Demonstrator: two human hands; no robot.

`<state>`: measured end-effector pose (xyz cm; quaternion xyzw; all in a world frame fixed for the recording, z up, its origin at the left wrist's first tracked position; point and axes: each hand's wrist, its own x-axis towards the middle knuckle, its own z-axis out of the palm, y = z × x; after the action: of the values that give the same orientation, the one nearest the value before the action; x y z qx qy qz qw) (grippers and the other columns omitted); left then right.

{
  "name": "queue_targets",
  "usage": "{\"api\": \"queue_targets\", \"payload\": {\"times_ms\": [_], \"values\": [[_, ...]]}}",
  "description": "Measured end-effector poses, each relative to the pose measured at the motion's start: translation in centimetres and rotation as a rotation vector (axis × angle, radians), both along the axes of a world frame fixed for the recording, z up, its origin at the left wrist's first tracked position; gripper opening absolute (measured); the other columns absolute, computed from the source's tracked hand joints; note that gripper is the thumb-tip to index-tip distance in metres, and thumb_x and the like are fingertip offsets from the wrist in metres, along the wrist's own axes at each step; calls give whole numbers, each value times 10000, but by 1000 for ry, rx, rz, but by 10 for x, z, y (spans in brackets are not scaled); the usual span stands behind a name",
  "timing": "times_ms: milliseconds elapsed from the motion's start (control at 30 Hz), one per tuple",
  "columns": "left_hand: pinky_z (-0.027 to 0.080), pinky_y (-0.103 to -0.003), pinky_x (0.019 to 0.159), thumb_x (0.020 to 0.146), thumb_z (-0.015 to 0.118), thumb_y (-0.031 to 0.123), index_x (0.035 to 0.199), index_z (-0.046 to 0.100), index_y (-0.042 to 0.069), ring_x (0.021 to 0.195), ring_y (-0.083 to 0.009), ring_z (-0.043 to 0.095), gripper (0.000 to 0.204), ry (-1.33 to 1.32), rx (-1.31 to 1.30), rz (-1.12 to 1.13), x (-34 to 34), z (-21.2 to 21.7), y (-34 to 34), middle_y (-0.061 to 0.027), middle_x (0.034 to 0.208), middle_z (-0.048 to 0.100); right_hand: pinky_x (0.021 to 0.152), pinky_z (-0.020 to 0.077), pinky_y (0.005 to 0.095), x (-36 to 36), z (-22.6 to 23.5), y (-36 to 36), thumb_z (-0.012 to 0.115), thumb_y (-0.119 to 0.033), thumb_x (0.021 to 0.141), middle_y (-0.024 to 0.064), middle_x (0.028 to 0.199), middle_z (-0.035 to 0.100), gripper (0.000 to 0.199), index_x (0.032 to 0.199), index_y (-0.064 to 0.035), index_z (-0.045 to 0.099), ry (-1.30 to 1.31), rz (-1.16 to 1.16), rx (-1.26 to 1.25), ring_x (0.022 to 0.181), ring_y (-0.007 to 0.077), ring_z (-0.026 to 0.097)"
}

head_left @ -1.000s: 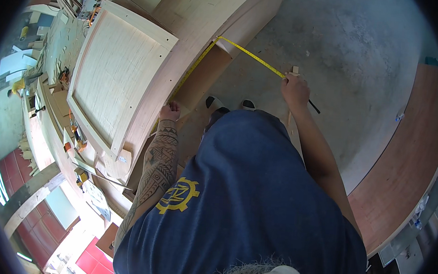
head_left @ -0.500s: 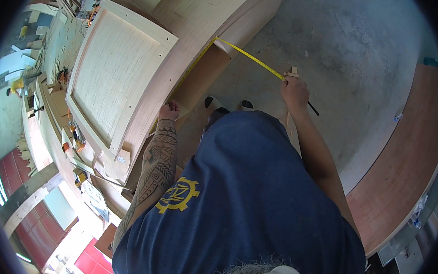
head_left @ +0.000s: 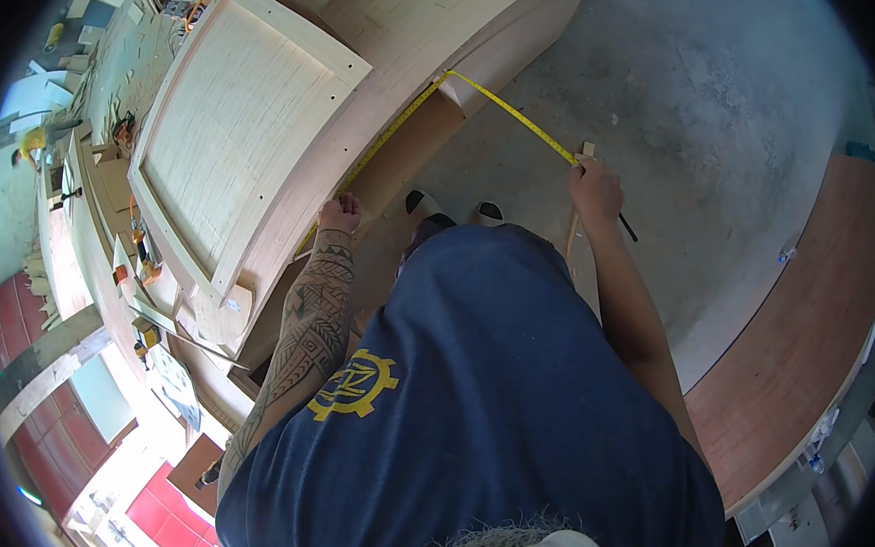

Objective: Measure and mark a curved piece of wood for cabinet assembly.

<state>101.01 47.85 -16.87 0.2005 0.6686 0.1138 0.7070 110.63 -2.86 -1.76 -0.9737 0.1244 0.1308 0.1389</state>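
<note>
A yellow measuring tape (head_left: 393, 127) runs along the inner edge of a pale wooden frame (head_left: 361, 133), bends sharply at its far end, and slants across to my right hand (head_left: 597, 191). That hand is closed round the tape, its case hidden in my fist. A thin dark strip (head_left: 628, 228) sticks out below the fist. My left hand (head_left: 340, 213), at the end of a tattooed forearm, rests at the frame's near edge with curled fingers over the tape. The tape's strip shows again just below that hand.
A framed plywood panel (head_left: 241, 131) lies on the left of the wooden structure. Small wood offcuts (head_left: 587, 149) are beyond my right hand. A curved brown board (head_left: 804, 336) stands at the right. Another person in yellow (head_left: 33, 140) is at the far left.
The view has shifted slightly, so the frame and the tape's bend sit a little further right. Both hands keep their hold, and the slanting stretch of tape bows slightly.
</note>
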Motion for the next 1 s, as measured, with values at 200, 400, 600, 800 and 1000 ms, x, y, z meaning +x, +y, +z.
{"api": "queue_targets", "payload": {"times_ms": [200, 400, 600, 800, 1000], "values": [[552, -409, 820, 1044, 441, 167, 1148, 595, 98, 886, -208, 666, 198, -27, -16, -11, -3, 0, -8, -66, 1007, 657, 872, 540, 505, -2, -4, -4, 582, -308, 931, 141, 1032, 720, 284, 1120, -166, 739, -23, -3, -11, 1020, 374, 672], [550, -401, 815, 1050, 479, 220, 1134, 604, 115, 865, -193, 657, 183, -35, -47, 2, 5, -1, -11, -52, 994, 656, 862, 540, 501, 1, 1, -5, 568, -317, 935, 149, 1045, 720, 282, 1068, -133, 734, -7, 3, -43, 1005, 378, 677], [567, -405, 720, 1002, 514, 106, 1033, 621, 103, 823, -198, 658, 111, -172, -32, 1, -32, -37, 14, -75, 936, 659, 860, 538, 497, 6, 0, 0, 564, -327, 941, 149, 1085, 714, 284, 1079, -141, 728, 41, 49, -32, 1032, 374, 670], [543, -370, 577, 941, 530, 26, 983, 622, 137, 774, -227, 633, 151, -219, -51, 203, -37, -20, -60, -94, 818, 622, 803, 521, 479, -3, -30, -32, 563, -297, 941, 193, 1072, 700, 327, 1114, -60, 707, 116, 86, -54, 986, 406, 666], [551, -421, 715, 1004, 516, 173, 1085, 583, 135, 784, -224, 628, 112, -37, 31, 274, -124, -26, -57, -82, 946, 623, 791, 501, 506, -20, -60, -54, 545, -272, 923, 248, 1009, 683, 341, 1046, 2, 706, 154, 385, -29, 944, 426, 658]]}}
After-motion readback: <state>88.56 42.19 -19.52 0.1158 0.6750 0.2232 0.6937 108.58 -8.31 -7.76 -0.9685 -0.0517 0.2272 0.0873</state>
